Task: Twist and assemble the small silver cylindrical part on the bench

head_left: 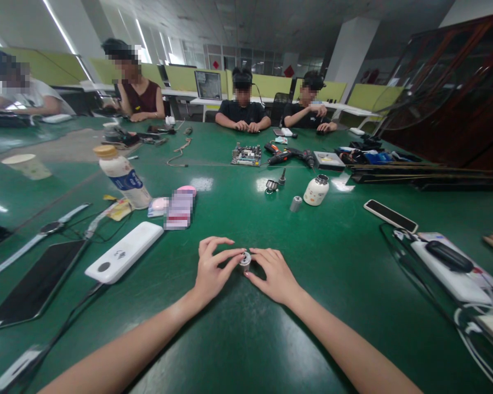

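Observation:
A small silver metal cylinder (pixel 245 261) with a dark mark on its top stands upright on the green table (pixel 246 334), between my hands. My left hand (pixel 213 267) pinches it from the left, thumb and a finger at its upper rim. From the right, my right hand (pixel 271 272) holds the same piece with its thumb and fingers. Farther back stands another small silver cylinder (pixel 296 204), beside a white cup-like container (pixel 316 190) with an open metal neck. A metal ring-like part (pixel 271 186) and a dark, pointed part (pixel 282 176) are left of them.
To the left are a white power bank (pixel 124 253), a tablet (pixel 39 279), a watch and a bottle (pixel 123 178). A phone (pixel 390 215) and cables lie right. A circuit board (pixel 246 155) and drill lie behind; several people sit beyond.

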`<state>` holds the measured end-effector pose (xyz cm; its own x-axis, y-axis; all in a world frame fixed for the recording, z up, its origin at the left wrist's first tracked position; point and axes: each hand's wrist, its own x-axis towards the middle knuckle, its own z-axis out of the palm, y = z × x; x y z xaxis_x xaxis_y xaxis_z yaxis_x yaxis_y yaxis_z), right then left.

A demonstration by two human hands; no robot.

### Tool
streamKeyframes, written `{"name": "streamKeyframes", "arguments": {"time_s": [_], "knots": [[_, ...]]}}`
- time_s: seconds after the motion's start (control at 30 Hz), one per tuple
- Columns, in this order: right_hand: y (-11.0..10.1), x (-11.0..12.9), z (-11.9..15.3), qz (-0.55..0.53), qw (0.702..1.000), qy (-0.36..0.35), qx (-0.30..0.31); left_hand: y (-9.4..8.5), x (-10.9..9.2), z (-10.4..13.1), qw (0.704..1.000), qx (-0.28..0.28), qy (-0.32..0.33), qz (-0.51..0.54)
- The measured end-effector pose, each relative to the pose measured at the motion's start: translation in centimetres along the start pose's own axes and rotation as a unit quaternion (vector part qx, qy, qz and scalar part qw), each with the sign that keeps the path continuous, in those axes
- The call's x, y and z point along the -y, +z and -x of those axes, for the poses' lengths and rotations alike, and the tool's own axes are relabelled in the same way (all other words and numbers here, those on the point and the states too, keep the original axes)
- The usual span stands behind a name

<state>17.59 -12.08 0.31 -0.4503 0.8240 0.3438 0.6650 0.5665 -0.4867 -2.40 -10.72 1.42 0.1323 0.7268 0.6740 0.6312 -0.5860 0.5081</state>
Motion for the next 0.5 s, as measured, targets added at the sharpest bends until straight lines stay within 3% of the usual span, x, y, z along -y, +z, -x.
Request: {"name": "streamKeyframes", "arguments": {"time_s": [0.2,0.5], "knots": [[-0.11,0.12,-0.04,-0.001,1.0,0.001,-0.003,-0.01,-0.04,0.06,0.999,0.024,0.04,0.023],[-0.05,0.1,-0.04,0.004,1.0,-0.003,-0.008,0.13,-0.21,-0.02,0.998,0.038,0.025,0.033]]}}
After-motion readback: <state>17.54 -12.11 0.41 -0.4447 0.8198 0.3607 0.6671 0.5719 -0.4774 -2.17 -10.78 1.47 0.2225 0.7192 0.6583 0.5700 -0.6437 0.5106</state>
